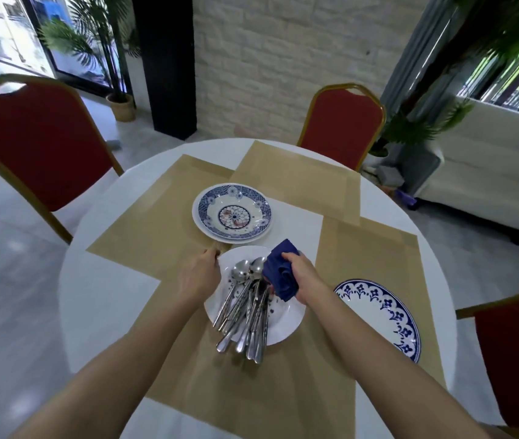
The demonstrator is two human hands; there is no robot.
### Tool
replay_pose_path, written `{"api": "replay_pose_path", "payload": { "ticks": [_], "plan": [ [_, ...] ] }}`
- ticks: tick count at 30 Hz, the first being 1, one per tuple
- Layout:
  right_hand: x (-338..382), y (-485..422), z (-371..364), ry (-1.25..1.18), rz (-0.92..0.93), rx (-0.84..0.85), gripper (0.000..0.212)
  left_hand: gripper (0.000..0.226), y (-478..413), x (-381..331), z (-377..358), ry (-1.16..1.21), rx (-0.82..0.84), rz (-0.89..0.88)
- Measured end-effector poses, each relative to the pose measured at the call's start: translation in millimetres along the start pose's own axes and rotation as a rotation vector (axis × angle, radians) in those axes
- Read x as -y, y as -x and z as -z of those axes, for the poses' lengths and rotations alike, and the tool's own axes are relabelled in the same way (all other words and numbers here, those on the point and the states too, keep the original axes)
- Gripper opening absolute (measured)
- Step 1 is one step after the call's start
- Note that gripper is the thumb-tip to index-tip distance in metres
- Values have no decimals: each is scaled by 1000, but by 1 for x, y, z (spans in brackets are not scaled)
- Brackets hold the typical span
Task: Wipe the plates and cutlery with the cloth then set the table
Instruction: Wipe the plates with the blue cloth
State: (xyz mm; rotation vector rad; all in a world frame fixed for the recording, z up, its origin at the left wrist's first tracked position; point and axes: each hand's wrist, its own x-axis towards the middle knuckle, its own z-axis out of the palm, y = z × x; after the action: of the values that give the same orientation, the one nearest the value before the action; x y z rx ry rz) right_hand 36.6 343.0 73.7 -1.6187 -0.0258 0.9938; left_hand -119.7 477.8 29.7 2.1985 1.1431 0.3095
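– Honestly, what's the tricky bit here? The white plate (286,321) sits on a placemat (252,391) toward the near edge of the desk (103,305), with the whole cutlery (245,312) pile heaped in it.

– That pile is the tricky bit. It looks like spoons plus other steel pieces, bowls pointing to the far side and handles poking out over the near rim. That's smooth metal on glazed china, so I'd guess it slides and clatters the second the plate tips. The plate is stiff, chippable and probably heavy with that load.

– And the hands?

– The left hand (199,277) is at the plate's left rim, curled on it like a pinch, tips mostly hidden. The right hand (304,277) has its fingers (290,258) wrapped round the bunched blue cloth (280,280), just over the spoon bowls. The cloth is soft and floppy, so you can grab it anywhere.

– Where would you take the cutlery?

– By the handles, one piece at a time. Plates by the rim, kept flat.

– Other dishes?

– The patterned plates (232,213) look like two stacked with nothing in them, just past the white one toward the desk's middle. A blue-rimmed plate (378,315) sits near the right edge, also bare.
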Motion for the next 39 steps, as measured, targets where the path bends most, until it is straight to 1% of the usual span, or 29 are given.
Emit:
{"api": "replay_pose_path", "payload": {
  "ticks": [2,6,9,10,12,15,19,21,23,25,27,28,30,31,32,35,37,39],
  "plan": [
    [5,-13,-5,36,36,-13,26,26,-17,-4,10,12,-16,7],
    [23,-40,-16,74,98,-34,21,37,-50,-15,23,-54,-4,32],
    [32,-61,-26,70,107,-59,23,41,-76,-19,24,-23,8,90],
    [34,-68,-29,60,100,-70,20,42,-85,-20,23,-12,4,110],
    [39,-78,-35,30,84,-87,10,43,-97,-21,21,33,-37,195],
    [42,-88,-40,2,66,-91,9,47,-111,-22,18,56,-89,359],
    [42,-96,-48,8,64,-92,12,54,-128,-20,15,38,-30,437],
    [43,-98,-51,12,50,-102,11,52,-134,-22,14,43,-17,476],
    [44,-99,-52,18,41,-102,11,45,-137,-25,14,96,-23,518],
    [46,-98,-50,17,35,-96,12,42,-140,-26,16,185,-32,537],
    [49,-96,-48,6,29,-86,13,41,-140,-24,18,331,-38,524],
    [50,-95,-46,-3,31,-81,12,35,-138,-25,20,435,-32,523],
    [53,-91,-43,-16,40,-79,11,15,-130,-30,26,732,-1,534],
    [55,-88,-42,-19,41,-78,10,14,-125,-36,29,870,29,547],
    [57,-84,-41,-19,43,-77,10,17,-121,-40,32,969,45,563],
    [65,-71,-36,1,69,-74,12,25,-110,-48,40,1091,45,569],
    [75,-60,-30,34,148,-62,16,32,-101,-52,47,1174,44,510],
    [89,-48,-24,138,288,-63,25,45,-93,-56,54,1223,78,437]
  ]
}}
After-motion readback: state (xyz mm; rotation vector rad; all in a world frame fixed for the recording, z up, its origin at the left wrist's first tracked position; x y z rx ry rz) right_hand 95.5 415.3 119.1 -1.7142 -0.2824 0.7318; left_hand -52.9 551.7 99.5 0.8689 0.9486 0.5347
